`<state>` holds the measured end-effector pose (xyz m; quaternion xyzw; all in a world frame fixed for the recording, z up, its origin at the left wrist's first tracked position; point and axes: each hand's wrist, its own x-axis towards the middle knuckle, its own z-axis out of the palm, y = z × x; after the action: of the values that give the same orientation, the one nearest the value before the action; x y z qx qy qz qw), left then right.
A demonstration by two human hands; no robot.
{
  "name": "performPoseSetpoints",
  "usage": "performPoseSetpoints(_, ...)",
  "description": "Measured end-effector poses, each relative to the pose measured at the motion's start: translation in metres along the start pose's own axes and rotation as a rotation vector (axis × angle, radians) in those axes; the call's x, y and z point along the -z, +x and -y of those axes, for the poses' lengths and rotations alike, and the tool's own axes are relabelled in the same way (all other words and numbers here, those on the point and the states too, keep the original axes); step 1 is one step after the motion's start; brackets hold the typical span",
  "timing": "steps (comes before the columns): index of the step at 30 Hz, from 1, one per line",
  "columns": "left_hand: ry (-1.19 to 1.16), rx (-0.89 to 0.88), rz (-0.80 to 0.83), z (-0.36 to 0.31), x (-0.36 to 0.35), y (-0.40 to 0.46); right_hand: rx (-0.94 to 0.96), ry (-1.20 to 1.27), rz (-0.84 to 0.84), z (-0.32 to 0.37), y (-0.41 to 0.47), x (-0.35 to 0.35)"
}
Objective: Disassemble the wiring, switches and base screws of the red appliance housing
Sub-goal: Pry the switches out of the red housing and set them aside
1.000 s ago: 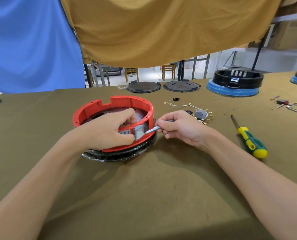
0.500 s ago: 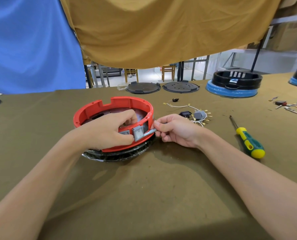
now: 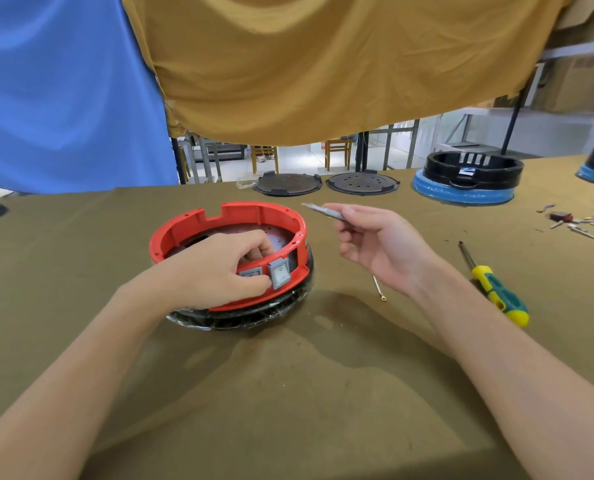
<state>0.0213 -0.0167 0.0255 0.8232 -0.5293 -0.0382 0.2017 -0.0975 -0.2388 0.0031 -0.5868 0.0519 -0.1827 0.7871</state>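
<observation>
Our left hand [image 3: 216, 268] pinches the stiff, light red housing [image 3: 226, 216] by 2 switches [image 3: 279, 271]; our right hand [image 3: 375, 244] grips, perhaps, a thin blade [image 3: 319, 209].

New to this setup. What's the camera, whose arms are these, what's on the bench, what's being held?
One head-worn camera looks down at a person's bare arms; there is no robot. The left hand grips the near wall of the red housing, fingers inside, thumb by two grey switches. The right hand pinches a thin metal tool, raised clear of the housing. On the table: a screwdriver, a loose wire, two dark discs and a black-and-blue housing.
</observation>
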Motion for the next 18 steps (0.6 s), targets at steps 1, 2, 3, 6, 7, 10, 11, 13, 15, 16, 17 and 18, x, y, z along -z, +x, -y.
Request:
performPoseSetpoints(1,0.022,0.003,-0.026,-0.001,-0.002,0.001,-0.018,0.091,0.006,-0.003,0.000,-0.004)
performPoseSetpoints(2,0.053,0.008,-0.059,-0.002,-0.004,0.002,-0.044,0.133,0.019,-0.005,-0.001,-0.007)
performPoseSetpoints(3,0.092,0.012,-0.099,-0.003,-0.007,0.003,-0.071,0.137,0.027,-0.009,-0.001,-0.011)
performPoseSetpoints(6,0.206,0.037,-0.261,-0.006,-0.018,0.006,-0.106,0.141,-0.055,-0.019,-0.001,-0.022)
performPoseSetpoints(7,0.236,0.048,-0.306,-0.007,-0.021,0.007,-0.103,0.170,-0.097,-0.022,-0.001,-0.026)
performPoseSetpoints(10,0.299,0.064,-0.371,-0.008,-0.026,0.008,-0.091,0.189,-0.160,-0.029,-0.004,-0.035)
performPoseSetpoints(11,0.314,0.071,-0.379,-0.008,-0.026,0.009,-0.087,0.165,-0.158,-0.031,-0.005,-0.038)
performPoseSetpoints(13,0.350,0.087,-0.385,-0.007,-0.027,0.009,-0.061,0.055,-0.167,-0.035,-0.006,-0.045)
performPoseSetpoints(15,0.370,0.099,-0.382,-0.008,-0.028,0.009,0.003,-0.159,-0.183,-0.039,-0.006,-0.050)
performPoseSetpoints(16,0.371,0.102,-0.380,-0.008,-0.028,0.009,0.039,-0.290,-0.175,-0.041,-0.007,-0.051)
performPoseSetpoints(17,0.368,0.103,-0.377,-0.008,-0.029,0.010,0.072,-0.403,-0.161,-0.043,-0.008,-0.053)
performPoseSetpoints(18,0.363,0.103,-0.375,-0.008,-0.028,0.010,0.105,-0.492,-0.142,-0.045,-0.009,-0.053)
